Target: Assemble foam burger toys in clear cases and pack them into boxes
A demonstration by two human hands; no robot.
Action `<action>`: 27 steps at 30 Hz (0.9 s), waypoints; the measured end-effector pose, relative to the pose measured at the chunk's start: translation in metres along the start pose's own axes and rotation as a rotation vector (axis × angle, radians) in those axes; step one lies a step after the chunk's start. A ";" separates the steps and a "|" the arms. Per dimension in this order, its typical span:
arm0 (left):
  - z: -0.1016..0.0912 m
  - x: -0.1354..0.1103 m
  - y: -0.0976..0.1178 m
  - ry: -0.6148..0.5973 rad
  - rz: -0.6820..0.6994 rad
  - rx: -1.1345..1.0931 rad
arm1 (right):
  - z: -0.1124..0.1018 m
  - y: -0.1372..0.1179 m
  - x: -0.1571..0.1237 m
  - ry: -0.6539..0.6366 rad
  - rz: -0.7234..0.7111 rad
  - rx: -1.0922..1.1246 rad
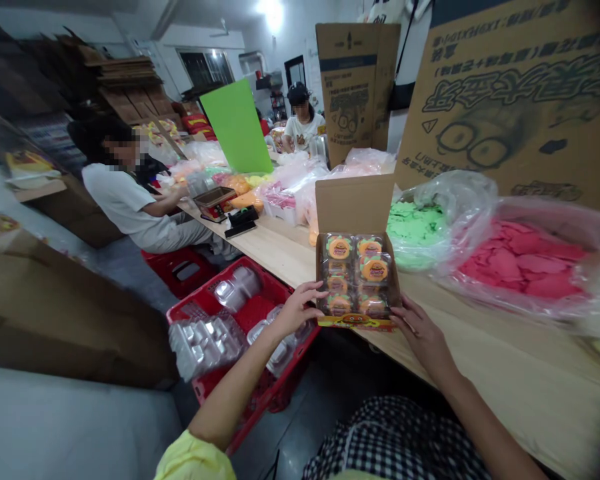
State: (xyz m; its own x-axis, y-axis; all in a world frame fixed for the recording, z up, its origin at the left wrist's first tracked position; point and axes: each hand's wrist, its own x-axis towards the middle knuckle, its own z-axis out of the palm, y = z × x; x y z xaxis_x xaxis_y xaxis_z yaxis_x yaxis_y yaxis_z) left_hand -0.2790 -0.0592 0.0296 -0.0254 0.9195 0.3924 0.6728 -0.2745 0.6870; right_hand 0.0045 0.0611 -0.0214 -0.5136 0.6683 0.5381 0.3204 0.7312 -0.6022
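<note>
An open cardboard box (355, 207) with its lid flap standing up sits at the near edge of the wooden table (505, 380). Inside lies a clear plastic tray of orange and yellow round pieces (357, 273). My left hand (297, 308) grips the box's near left corner, fingers curled over the rim. My right hand (420, 330) holds the near right corner, fingers pressed against the side.
Plastic bags of green pieces (415, 230) and pink pieces (520, 263) lie right of the box, before large cartons (520, 93). A red crate (240, 320) of clear trays stands on the floor at left. Two people sit further along the table, by a green sheet (236, 127).
</note>
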 end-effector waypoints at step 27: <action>0.008 -0.004 0.013 0.031 -0.043 0.241 | 0.001 0.007 0.000 -0.003 -0.014 0.025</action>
State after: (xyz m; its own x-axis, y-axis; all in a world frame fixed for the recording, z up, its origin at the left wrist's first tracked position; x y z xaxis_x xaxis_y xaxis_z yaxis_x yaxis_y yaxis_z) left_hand -0.2640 -0.0639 0.0323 -0.0775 0.9188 0.3871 0.8277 -0.1571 0.5387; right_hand 0.0058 0.0657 -0.0266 -0.5205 0.6579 0.5444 0.2936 0.7365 -0.6094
